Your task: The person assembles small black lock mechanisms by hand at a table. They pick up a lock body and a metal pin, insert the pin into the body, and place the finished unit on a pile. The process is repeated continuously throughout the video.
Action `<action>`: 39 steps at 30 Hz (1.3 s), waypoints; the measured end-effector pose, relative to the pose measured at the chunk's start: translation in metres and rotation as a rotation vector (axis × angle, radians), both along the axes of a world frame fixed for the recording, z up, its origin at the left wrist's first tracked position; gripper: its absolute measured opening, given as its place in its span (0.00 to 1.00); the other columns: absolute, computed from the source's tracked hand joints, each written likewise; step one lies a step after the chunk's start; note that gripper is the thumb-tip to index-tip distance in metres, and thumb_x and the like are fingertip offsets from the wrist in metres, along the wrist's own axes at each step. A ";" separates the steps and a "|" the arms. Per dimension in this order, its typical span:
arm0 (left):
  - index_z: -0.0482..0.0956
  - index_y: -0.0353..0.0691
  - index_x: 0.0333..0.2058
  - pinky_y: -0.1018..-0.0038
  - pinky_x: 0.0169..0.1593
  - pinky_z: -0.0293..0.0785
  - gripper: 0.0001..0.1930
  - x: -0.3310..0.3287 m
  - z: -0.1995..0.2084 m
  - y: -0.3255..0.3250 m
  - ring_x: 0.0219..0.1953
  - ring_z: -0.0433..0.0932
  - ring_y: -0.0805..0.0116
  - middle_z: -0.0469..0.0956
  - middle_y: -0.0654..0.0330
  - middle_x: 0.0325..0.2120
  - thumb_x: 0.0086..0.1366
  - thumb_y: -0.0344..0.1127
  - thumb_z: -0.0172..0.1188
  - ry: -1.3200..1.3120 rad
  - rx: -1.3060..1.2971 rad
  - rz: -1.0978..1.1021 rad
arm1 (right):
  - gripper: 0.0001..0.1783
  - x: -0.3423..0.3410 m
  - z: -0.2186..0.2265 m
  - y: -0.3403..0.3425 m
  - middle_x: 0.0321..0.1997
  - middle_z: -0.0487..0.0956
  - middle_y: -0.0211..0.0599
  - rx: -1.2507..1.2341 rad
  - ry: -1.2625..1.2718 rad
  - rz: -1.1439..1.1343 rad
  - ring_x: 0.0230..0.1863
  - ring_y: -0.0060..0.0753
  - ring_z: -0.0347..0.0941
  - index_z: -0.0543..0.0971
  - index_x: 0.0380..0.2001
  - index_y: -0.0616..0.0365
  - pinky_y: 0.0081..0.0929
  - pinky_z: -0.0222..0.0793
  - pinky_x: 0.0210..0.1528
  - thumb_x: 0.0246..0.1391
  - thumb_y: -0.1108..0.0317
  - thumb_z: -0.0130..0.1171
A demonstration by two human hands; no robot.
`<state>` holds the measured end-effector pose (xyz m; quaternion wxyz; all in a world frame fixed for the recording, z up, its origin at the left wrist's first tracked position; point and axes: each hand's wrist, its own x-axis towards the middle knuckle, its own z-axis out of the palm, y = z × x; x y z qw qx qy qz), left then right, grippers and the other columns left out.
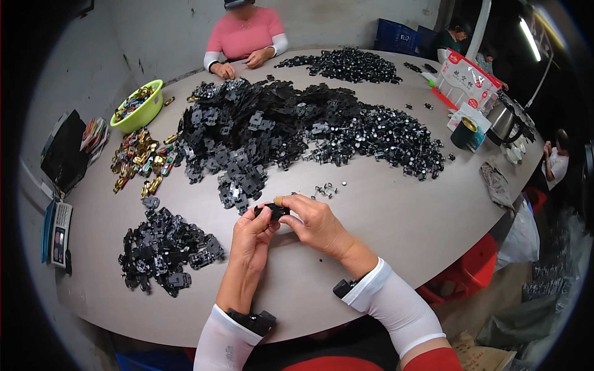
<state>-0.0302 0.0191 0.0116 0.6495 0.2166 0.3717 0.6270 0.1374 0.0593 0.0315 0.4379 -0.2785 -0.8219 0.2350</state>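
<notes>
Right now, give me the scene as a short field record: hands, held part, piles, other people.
left hand: grips small black part from the left
right hand: pinches same part from the right, fingers on top
near pile: black parts, left of hands
centre heap: black parts
loose bits: small metal pieces
left edge: green bowl, gold-coloured parts
other person: pink top, across table
</notes>
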 end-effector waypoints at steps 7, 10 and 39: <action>0.75 0.36 0.44 0.75 0.42 0.77 0.09 0.000 -0.007 0.002 0.37 0.79 0.72 0.79 0.60 0.37 0.66 0.30 0.58 0.008 -0.005 -0.046 | 0.17 -0.001 -0.011 -0.002 0.46 0.79 0.48 0.112 -0.061 -0.029 0.46 0.50 0.77 0.76 0.46 0.61 0.36 0.74 0.47 0.52 0.72 0.60; 0.73 0.36 0.43 0.69 0.44 0.80 0.07 -0.002 -0.006 0.000 0.37 0.80 0.68 0.79 0.58 0.37 0.68 0.30 0.56 0.018 -0.064 -0.012 | 0.19 0.000 -0.004 0.001 0.45 0.80 0.49 -0.114 -0.105 0.063 0.45 0.50 0.78 0.77 0.47 0.61 0.36 0.74 0.47 0.51 0.68 0.63; 0.73 0.36 0.48 0.69 0.45 0.80 0.12 0.003 -0.001 0.004 0.37 0.79 0.70 0.78 0.59 0.37 0.66 0.26 0.53 0.037 -0.091 -0.105 | 0.10 0.066 0.010 0.118 0.29 0.82 0.48 -0.254 -0.451 -0.741 0.34 0.50 0.80 0.80 0.27 0.59 0.42 0.75 0.39 0.42 0.65 0.61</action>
